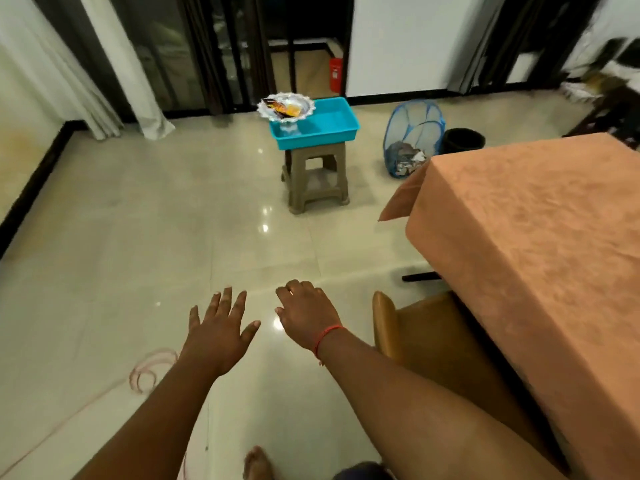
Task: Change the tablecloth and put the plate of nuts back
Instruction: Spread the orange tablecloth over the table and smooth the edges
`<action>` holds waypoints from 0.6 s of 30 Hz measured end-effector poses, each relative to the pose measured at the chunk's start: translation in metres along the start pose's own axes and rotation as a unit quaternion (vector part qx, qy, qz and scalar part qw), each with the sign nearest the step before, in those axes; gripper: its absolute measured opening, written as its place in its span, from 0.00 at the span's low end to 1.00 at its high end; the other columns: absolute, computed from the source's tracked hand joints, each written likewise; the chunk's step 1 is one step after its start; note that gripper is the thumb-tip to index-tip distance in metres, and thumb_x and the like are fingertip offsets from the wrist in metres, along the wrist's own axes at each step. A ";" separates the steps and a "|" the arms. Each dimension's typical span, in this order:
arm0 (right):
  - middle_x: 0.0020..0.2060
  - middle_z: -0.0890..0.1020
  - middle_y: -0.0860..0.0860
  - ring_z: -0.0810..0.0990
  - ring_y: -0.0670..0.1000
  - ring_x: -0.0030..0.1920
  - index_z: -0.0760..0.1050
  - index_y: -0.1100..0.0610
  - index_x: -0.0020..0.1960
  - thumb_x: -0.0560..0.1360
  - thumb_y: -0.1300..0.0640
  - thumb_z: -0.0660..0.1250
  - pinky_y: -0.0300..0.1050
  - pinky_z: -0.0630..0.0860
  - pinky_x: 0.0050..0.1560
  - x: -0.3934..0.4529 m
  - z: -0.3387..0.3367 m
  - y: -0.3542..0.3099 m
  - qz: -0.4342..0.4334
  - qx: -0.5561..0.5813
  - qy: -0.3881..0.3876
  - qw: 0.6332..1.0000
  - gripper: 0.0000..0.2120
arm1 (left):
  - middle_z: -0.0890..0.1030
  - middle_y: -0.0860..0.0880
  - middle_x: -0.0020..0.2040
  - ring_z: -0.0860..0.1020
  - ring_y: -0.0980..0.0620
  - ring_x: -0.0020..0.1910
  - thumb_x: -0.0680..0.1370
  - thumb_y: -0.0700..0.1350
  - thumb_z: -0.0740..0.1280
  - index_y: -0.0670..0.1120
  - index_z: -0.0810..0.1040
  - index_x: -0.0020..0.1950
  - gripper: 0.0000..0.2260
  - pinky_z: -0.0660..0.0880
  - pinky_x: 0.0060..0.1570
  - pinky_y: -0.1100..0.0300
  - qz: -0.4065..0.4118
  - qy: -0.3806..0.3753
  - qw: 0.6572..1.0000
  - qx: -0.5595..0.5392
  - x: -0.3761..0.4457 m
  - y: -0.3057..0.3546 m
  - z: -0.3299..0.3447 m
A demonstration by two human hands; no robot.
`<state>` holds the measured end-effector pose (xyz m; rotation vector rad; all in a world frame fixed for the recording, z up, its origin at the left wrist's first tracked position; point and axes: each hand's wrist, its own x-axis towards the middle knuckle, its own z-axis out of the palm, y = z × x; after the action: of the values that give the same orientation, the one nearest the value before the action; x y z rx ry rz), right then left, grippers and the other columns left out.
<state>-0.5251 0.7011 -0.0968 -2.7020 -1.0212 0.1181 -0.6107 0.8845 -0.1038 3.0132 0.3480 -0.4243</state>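
An orange-brown tablecloth [533, 237] covers the table at the right, one corner hanging down its near-left side. The silver footed plate of nuts [285, 106] stands in a turquoise tray [332, 124] on a grey plastic stool [317, 181] across the floor. My left hand [218, 332] is stretched forward over the floor with its fingers spread, holding nothing. My right hand [306, 315] is beside it, palm down, fingers loosely bent, also empty. A red thread circles the right wrist. Both hands are well short of the stool and left of the table.
A blue mesh hamper [412, 140] with crumpled cloth inside stands beyond the table, next to a black bin [464, 140]. A tan chair [422, 327] is tucked under the table's near side. White curtains [114, 81] hang at the left. Glossy tiles lie between me and the stool.
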 end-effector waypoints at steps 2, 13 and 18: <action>0.62 0.74 0.56 0.73 0.59 0.60 0.69 0.56 0.67 0.81 0.49 0.58 0.54 0.72 0.57 0.039 -0.008 0.009 0.053 -0.001 0.003 0.999 0.18 | 0.43 0.48 0.82 0.45 0.48 0.81 0.80 0.67 0.42 0.53 0.42 0.81 0.33 0.47 0.76 0.39 0.044 0.001 0.999 0.028 0.050 -0.017 -0.023; 0.65 0.72 0.58 0.71 0.61 0.62 0.67 0.57 0.69 0.82 0.47 0.55 0.57 0.71 0.60 0.231 -0.013 0.148 0.239 0.015 -0.036 0.970 0.21 | 0.43 0.48 0.82 0.46 0.48 0.81 0.80 0.67 0.44 0.53 0.43 0.81 0.33 0.47 0.76 0.41 0.153 -0.026 0.987 0.049 0.350 -0.001 -0.092; 0.65 0.71 0.57 0.71 0.60 0.63 0.66 0.56 0.70 0.82 0.46 0.55 0.57 0.70 0.60 0.328 -0.024 0.221 0.277 0.038 -0.063 0.958 0.21 | 0.42 0.49 0.82 0.45 0.49 0.81 0.80 0.66 0.45 0.54 0.42 0.81 0.33 0.47 0.76 0.41 0.201 -0.056 0.977 0.053 0.480 0.028 -0.122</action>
<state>-0.1338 0.7527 -0.1273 -2.8549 -0.2501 0.4247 -0.1226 0.9730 -0.1203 3.0301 -0.2970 -0.5835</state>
